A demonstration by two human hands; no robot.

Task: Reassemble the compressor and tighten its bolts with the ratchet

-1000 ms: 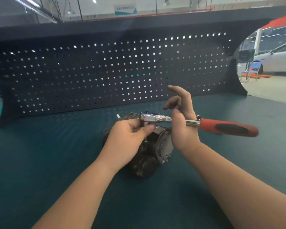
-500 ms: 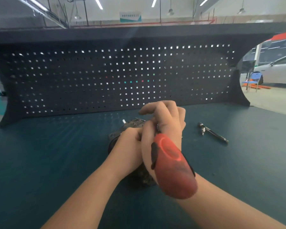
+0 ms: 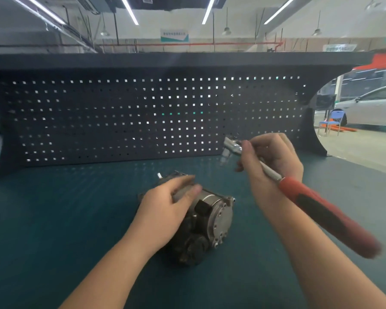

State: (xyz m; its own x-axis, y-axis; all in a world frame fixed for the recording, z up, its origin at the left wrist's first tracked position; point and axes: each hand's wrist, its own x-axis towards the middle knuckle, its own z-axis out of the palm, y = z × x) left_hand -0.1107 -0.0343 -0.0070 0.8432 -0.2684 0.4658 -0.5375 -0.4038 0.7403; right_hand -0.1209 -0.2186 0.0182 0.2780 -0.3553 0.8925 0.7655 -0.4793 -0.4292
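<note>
- Pinching the ratchet [image 3: 299,192] shaft high up, right hand [image 3: 274,166] is risking slip (head blurred, clear of bolts).
- Left hand [image 3: 165,210], fingers together, is pressing compressor [image 3: 210,221] lying on green mat [image 3: 65,219]; it could roll.

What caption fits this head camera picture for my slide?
Left hand rests on the compressor while the right hand holds the ratchet raised beside it.

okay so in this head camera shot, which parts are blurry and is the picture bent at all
Head view: the ratchet in the right hand smears at both ends, the left hand fingertips blur on the compressor; the pegboard top edge bows, wide-angle distortion.
</note>
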